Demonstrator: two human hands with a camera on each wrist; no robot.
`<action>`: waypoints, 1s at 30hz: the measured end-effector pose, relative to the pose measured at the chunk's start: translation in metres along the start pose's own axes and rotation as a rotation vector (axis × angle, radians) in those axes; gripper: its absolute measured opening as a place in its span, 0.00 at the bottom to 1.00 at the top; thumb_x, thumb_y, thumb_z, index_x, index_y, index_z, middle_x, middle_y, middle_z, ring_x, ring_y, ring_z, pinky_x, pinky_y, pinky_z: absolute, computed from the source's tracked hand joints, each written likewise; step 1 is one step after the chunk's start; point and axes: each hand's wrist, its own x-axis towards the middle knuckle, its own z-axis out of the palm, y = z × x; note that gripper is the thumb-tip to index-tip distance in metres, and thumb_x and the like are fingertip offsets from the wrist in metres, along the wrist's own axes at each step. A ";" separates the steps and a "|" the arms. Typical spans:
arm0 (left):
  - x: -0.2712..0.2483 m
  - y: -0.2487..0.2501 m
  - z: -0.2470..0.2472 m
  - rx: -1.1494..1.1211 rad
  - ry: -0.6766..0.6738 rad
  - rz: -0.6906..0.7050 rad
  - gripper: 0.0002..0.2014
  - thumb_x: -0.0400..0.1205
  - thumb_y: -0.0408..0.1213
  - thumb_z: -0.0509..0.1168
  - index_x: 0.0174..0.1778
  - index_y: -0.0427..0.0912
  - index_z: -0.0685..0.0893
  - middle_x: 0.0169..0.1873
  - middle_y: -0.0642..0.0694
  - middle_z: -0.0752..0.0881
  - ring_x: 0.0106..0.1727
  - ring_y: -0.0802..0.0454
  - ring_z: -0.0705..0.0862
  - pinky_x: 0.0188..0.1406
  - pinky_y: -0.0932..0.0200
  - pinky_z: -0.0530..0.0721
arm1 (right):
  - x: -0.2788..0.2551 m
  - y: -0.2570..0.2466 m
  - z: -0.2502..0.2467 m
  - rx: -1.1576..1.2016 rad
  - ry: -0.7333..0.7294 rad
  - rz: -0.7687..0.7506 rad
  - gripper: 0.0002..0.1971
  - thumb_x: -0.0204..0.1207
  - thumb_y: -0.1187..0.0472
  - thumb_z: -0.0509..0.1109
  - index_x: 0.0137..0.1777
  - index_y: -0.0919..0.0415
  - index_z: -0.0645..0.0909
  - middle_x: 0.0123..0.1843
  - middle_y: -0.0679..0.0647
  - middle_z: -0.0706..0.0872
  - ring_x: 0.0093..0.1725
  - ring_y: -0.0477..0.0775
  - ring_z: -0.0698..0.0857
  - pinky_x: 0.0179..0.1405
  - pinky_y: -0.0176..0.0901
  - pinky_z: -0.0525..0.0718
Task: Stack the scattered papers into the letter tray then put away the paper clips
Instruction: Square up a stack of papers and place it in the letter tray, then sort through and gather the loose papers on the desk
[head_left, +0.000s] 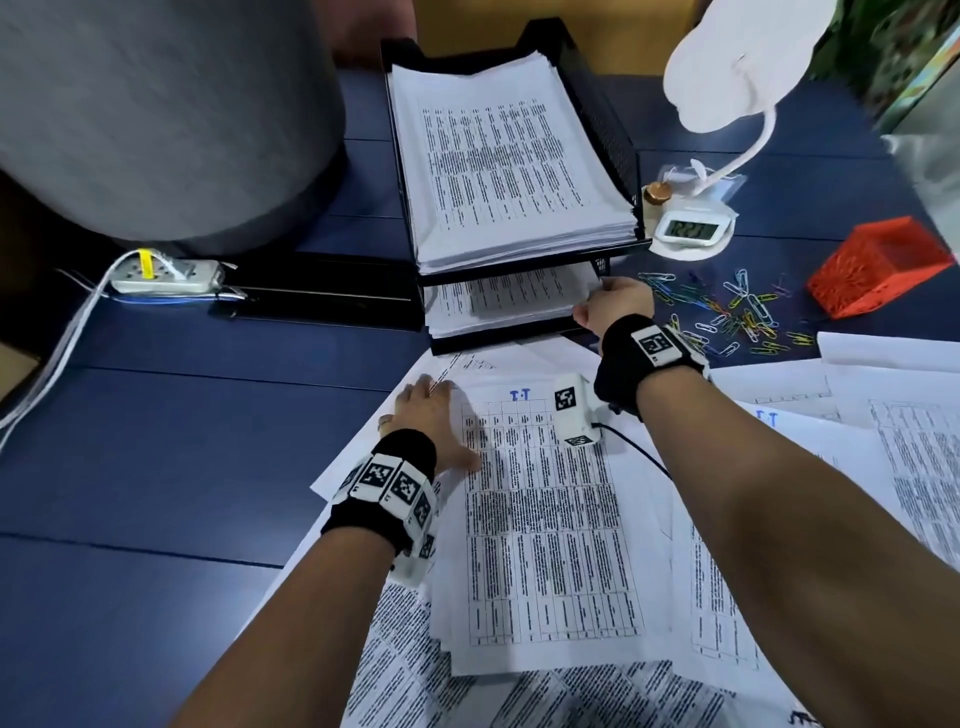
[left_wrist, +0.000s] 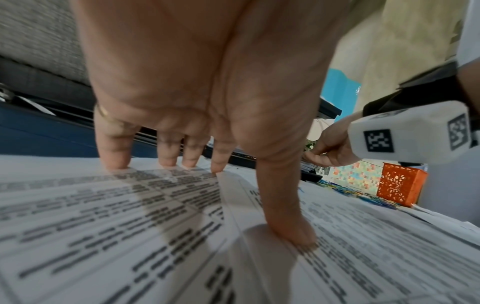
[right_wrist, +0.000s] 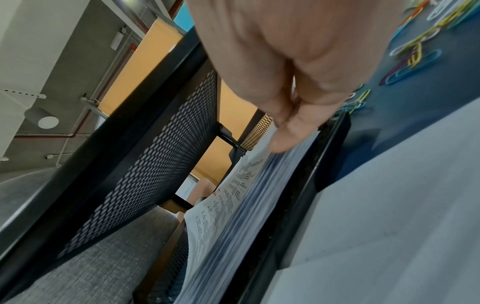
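Observation:
A black two-tier letter tray (head_left: 608, 119) stands at the back of the blue desk. Its upper tier holds a thick pile of printed papers (head_left: 504, 166). My right hand (head_left: 613, 306) is at the lower tier's front right corner, where thumb and fingers pinch the edge of the lower stack (right_wrist: 233, 216). My left hand (head_left: 431, 410) lies flat with straight fingers (left_wrist: 114, 148) pressing on the scattered sheets (head_left: 545, 519) in front of the tray. Coloured paper clips (head_left: 737, 317) lie loose to the right of the tray, beside an orange mesh box (head_left: 878, 265).
A large grey rounded object (head_left: 156, 119) fills the back left, with a power strip (head_left: 166, 275) and cables below it. A white lamp (head_left: 727, 78) and a small digital clock (head_left: 691, 228) stand right of the tray. More sheets cover the desk's right side (head_left: 883, 467).

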 end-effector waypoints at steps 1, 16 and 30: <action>0.000 0.000 0.000 -0.002 0.004 0.002 0.57 0.65 0.55 0.79 0.83 0.47 0.51 0.84 0.45 0.49 0.83 0.40 0.52 0.74 0.29 0.60 | 0.003 0.002 0.000 -0.020 -0.015 -0.020 0.16 0.74 0.71 0.68 0.62 0.69 0.81 0.58 0.66 0.87 0.47 0.56 0.85 0.55 0.52 0.88; 0.007 0.015 -0.008 -0.052 0.024 0.150 0.59 0.65 0.53 0.79 0.84 0.47 0.47 0.83 0.43 0.56 0.82 0.42 0.55 0.79 0.35 0.57 | -0.050 0.058 -0.044 -0.521 -0.084 -0.092 0.07 0.72 0.67 0.73 0.50 0.60 0.86 0.54 0.58 0.87 0.58 0.59 0.85 0.55 0.38 0.78; 0.020 0.031 -0.012 -0.167 0.048 0.103 0.51 0.64 0.48 0.81 0.80 0.50 0.61 0.77 0.38 0.62 0.77 0.37 0.64 0.75 0.38 0.68 | -0.052 0.068 -0.052 -0.626 -0.184 -0.191 0.18 0.67 0.66 0.79 0.56 0.63 0.81 0.60 0.60 0.84 0.57 0.59 0.83 0.46 0.35 0.74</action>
